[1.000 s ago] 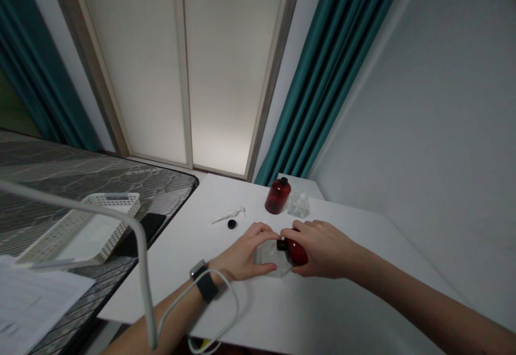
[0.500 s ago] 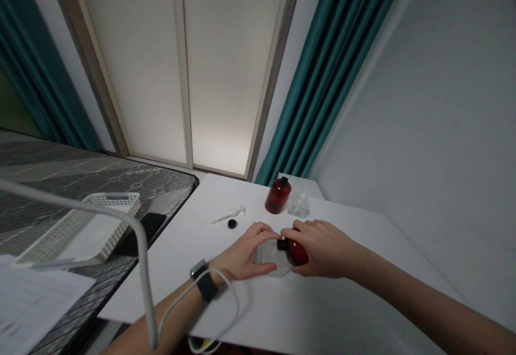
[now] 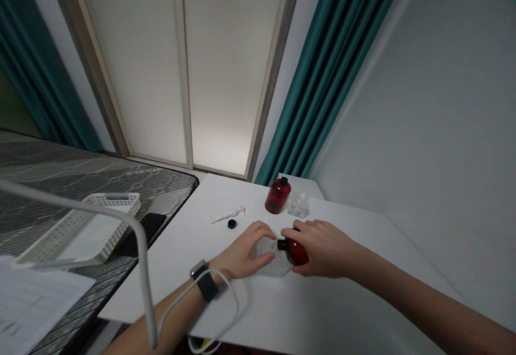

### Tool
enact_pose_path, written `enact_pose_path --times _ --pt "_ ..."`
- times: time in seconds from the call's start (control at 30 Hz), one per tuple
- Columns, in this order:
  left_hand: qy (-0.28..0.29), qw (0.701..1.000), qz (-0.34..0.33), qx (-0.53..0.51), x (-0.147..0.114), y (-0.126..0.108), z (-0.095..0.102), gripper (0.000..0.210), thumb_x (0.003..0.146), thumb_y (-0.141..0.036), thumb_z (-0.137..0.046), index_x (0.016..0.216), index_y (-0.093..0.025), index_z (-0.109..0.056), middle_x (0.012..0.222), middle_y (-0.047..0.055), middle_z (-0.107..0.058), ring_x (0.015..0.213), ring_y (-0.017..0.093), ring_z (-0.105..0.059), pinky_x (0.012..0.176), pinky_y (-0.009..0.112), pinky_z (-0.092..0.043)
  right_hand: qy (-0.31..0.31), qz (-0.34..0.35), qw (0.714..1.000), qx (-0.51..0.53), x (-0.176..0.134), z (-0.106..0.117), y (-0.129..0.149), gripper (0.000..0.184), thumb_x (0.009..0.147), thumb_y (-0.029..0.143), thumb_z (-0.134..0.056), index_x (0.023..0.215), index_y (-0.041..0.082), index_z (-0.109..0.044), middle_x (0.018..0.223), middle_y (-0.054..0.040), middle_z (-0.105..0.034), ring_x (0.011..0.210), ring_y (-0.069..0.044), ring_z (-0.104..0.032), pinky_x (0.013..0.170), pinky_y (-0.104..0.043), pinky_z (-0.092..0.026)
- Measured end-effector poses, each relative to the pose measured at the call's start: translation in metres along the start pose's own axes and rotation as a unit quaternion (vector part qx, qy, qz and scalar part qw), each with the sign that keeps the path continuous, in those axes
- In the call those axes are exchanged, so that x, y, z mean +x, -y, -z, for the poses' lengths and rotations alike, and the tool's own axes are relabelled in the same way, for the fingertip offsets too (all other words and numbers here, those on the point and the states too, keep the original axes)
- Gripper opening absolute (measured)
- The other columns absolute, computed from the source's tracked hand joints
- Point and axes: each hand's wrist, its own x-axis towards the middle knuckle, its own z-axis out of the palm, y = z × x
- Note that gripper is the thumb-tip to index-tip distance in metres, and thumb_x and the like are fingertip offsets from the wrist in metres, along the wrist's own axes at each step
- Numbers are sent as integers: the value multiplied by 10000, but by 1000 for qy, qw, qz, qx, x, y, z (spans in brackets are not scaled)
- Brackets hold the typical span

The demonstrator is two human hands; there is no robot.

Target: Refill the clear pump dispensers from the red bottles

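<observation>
My right hand (image 3: 322, 247) is wrapped round a dark red bottle (image 3: 297, 253) tilted on its side, its black neck pointing left over a clear plastic container (image 3: 274, 267). My left hand (image 3: 252, 252) curves beside the container's left side, thumb and fingers apart; whether it touches the container I cannot tell. A small black cap (image 3: 231, 224) lies on the white table (image 3: 177, 247), near a white pump dispenser (image 3: 229, 215) lying on its side. Further back stands a second red bottle (image 3: 278, 196) with a black top, next to another clear container (image 3: 298, 204).
A white perforated basket (image 3: 80, 231) sits on the dark striped surface at left, with a black flat object (image 3: 151, 226) and paper sheets (image 3: 38, 301) near it. A thick white cable (image 3: 143, 258) crosses the front left. Teal curtains (image 3: 322, 75) hang behind the table.
My left hand has drawn slightly left, its thumb lifting and its fingertips moving off the bottle's neck. My right hand and the bottle stay nearly in place.
</observation>
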Motion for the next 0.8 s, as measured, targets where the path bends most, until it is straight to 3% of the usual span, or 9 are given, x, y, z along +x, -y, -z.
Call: enact_pose_path --times 0.27,0.5,0.8 --pt "-10 1000 15 8 1 -1 -1 194 873 -173 -588 1065 -205 -587 1124 75 -566 1085 227 -544 1003 390 -444 -1 4 1000 -6 0 1 0 443 730 443 -700 1108 252 -569 975 -75 -660 789 -295 -693 628 -334 -430" --pt "-29 998 50 -2 2 0 3 252 1000 -277 -360 1065 -179 -583 1055 93 -603 1036 234 -561 971 404 -455 -1 -2 1000 3 0 -1 0 448 726 436 -710 1111 258 -563 980 -67 -659 802 -286 -692 644 -326 -428" --pt "19 997 78 -15 -4 9 1 379 952 -404 -492 1243 -163 -515 1207 121 -602 1114 259 -565 984 419 -462 -7 -10 999 53 -2 -7 -4 472 737 425 -710 1154 256 -565 983 -65 -654 806 -275 -681 666 -334 -429"
